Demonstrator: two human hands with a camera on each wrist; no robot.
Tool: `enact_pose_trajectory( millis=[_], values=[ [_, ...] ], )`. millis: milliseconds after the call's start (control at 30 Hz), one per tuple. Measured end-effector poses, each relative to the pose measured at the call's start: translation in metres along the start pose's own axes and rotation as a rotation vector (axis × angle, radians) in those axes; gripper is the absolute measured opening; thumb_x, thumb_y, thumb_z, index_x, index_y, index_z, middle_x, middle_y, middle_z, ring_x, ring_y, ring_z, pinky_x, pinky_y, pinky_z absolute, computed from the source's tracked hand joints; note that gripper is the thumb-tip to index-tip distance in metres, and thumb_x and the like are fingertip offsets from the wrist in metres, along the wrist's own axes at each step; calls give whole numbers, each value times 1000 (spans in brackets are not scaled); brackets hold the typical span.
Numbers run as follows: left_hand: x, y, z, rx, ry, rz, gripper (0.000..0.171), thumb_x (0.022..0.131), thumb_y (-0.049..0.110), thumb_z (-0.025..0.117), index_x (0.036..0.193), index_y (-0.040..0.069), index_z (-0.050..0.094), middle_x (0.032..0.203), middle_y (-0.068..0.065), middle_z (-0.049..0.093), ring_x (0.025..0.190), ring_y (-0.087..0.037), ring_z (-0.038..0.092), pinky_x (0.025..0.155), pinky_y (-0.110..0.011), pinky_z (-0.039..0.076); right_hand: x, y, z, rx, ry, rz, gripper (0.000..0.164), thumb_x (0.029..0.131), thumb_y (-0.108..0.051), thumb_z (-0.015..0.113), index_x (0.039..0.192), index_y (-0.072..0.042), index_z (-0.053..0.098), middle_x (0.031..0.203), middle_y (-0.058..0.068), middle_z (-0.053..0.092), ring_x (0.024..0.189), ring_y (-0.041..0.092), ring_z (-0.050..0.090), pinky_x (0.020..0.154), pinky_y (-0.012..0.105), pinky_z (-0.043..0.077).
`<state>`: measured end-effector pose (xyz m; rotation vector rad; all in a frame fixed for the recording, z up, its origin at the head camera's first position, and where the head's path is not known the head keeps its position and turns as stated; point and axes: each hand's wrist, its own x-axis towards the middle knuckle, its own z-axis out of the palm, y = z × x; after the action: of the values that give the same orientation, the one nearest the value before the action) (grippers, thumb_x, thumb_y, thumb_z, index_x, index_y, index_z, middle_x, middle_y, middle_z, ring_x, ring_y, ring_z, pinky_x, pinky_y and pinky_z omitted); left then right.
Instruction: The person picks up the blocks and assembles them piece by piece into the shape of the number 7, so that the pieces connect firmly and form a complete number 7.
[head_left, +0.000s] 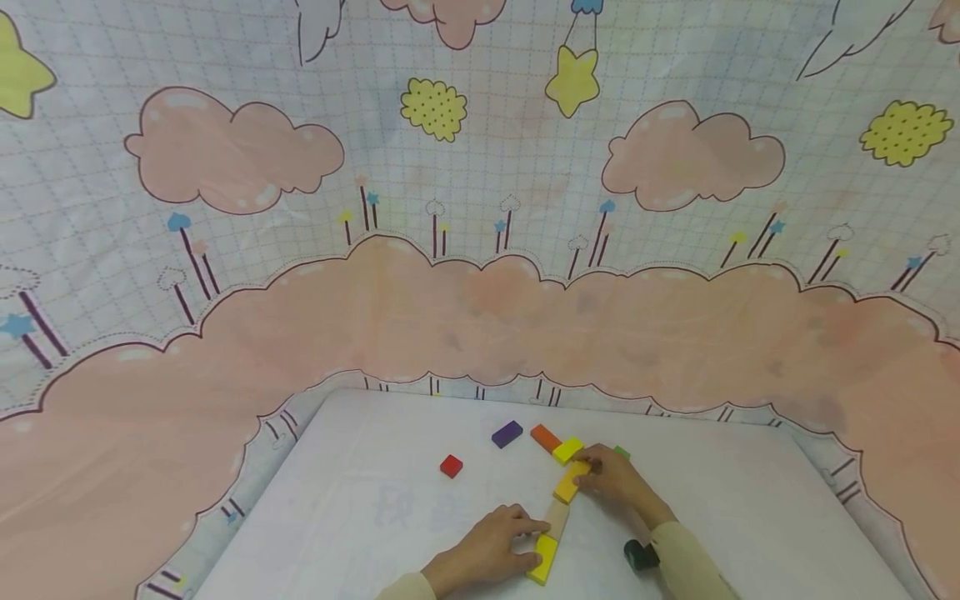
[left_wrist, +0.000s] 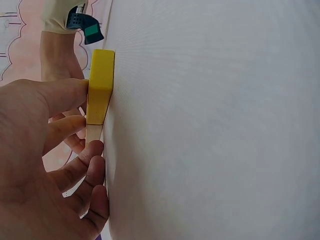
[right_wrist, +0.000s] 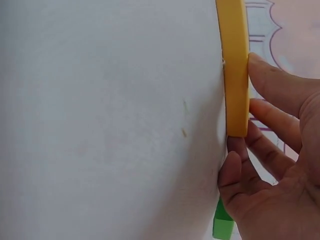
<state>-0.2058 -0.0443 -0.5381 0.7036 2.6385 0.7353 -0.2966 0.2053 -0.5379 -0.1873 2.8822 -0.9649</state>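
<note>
- Nearest on the table (head_left: 315,500), a yellow block (head_left: 545,560) begins a line of blocks. The left hand (head_left: 491,543) has its thumb against this block's side and its index finger by the joint beyond, fingers loosely bent and not wrapped round anything. Light, steady contact should suit this end; pressing sideways would likely kick it askew.
- A dark device (head_left: 641,554) on the right sleeve (head_left: 688,554) sits right of the line, apart from it; a low forearm could sweep it in among the blocks.
- Next comes a pale wooden block (head_left: 557,518), end-on to the yellow one. The line bends slightly here, so small nudges along its length look safer than a firm push.
- Beyond lies a golden-yellow block (head_left: 570,483); the right hand (head_left: 621,483) rests relaxed fingertips on it, thumb along its side. Keeping those fingers low would help avoid tipping it.
- A red block (head_left: 451,466) lies well off to the left.
- A green block (head_left: 622,452) shows partly behind the right hand, easily knocked by the knuckles.
- Past the fingertips, a lighter yellow block (head_left: 567,451) meets an orange block (head_left: 544,437) at an angle; the hand hides whether it touches the golden one.
- Farthest, a purple block (head_left: 507,434) lies alone before the patterned backdrop (head_left: 480,317).
</note>
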Motion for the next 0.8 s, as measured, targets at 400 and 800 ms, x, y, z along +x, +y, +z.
enact_pose_trajectory(
  millis=[400, 800],
  values=[
    [0, 1, 0, 0, -5, -15, 41, 90, 43, 68, 131, 43, 60, 108, 17, 57, 94, -1, 48, 93, -30, 50, 5, -2, -1, 26, -12, -11, 39, 83, -19, 78, 121, -15, 67, 120, 4, 66, 108, 22, 60, 99, 48, 49],
    [8, 4, 0, 1, 8, -35, 41, 90, 43, 68, 130, 43, 60, 107, 17, 57, 93, -1, 48, 92, -29, 50, 13, 0, -4, 31, -14, 15, 40, 83, -20, 79, 119, -9, 66, 125, 11, 65, 117, 31, 59, 103, 50, 47]
  ],
)
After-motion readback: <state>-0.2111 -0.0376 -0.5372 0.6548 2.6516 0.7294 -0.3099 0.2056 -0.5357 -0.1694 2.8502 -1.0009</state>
